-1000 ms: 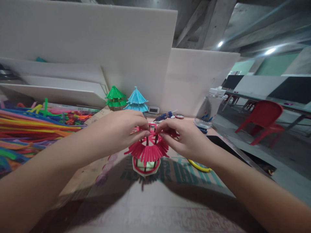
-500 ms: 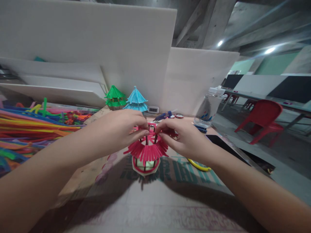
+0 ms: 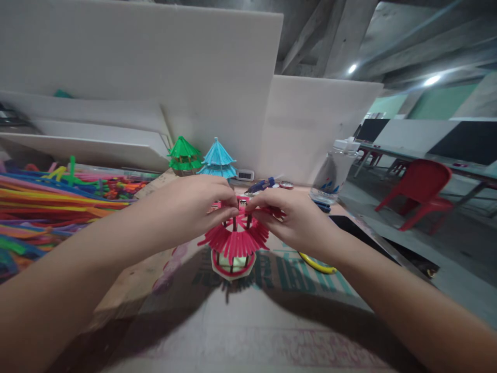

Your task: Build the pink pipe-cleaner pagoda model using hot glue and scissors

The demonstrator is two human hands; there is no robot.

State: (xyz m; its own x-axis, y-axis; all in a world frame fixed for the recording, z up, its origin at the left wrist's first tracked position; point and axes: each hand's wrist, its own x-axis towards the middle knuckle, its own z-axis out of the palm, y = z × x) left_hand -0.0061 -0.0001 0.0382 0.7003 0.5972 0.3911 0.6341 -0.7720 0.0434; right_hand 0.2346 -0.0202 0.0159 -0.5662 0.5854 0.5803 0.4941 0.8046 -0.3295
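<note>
A small red pavilion model (image 3: 235, 243) with a fringed pipe-cleaner roof stands on a cardboard sheet (image 3: 248, 311) in the middle of the view. My left hand (image 3: 190, 207) pinches the top of its roof from the left. From the right, my right hand (image 3: 295, 217) pinches the same spot, and the fingertips of both hands nearly meet above the roof's centre. Both hands are closed on red strands at the top of the model. The model's pale base with dark posts shows below the fringe.
A green pavilion (image 3: 184, 154) and a blue pavilion (image 3: 217, 158) stand at the back by white boards. A heap of coloured pipe cleaners (image 3: 50, 207) lies at left. A water bottle (image 3: 334, 173), a yellow-handled tool (image 3: 316, 265) and a dark phone (image 3: 353, 228) are at right.
Almost nothing has moved. My fingertips have shifted slightly on the roof's top, and the view has drifted a little.
</note>
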